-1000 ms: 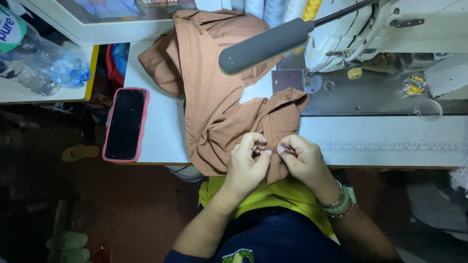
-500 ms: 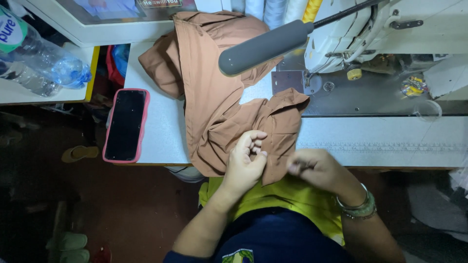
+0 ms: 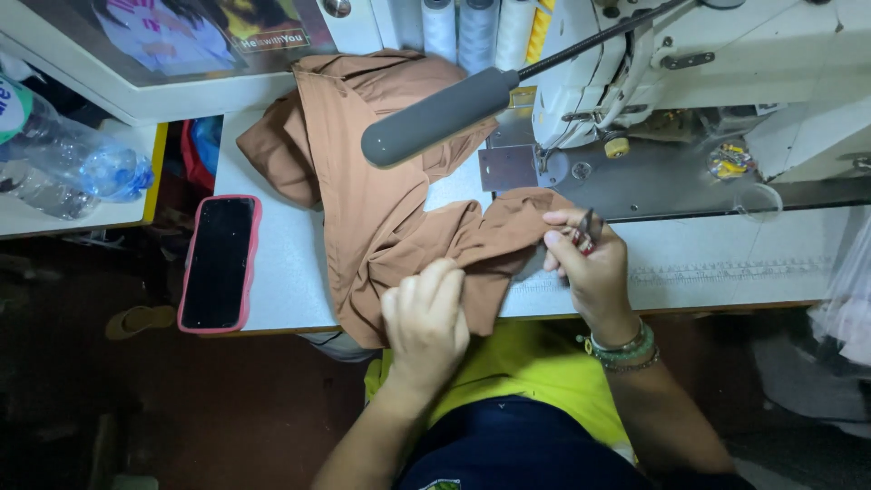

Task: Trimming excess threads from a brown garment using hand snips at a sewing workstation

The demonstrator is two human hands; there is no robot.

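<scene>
Since the earlier frame, the right hand (image 3: 590, 268) has lifted from the lap to the brown fabric (image 3: 390, 218), fingers grasping small snips with red handles (image 3: 585, 236) at its right edge. Left hand (image 3: 426, 318) presses the near fold, fingers curled on the cloth. Fabric runs from table edge back under a grey lamp arm (image 3: 435, 113). A sewing machine (image 3: 653, 63) stands right, a phone (image 3: 218, 263) left.
</scene>
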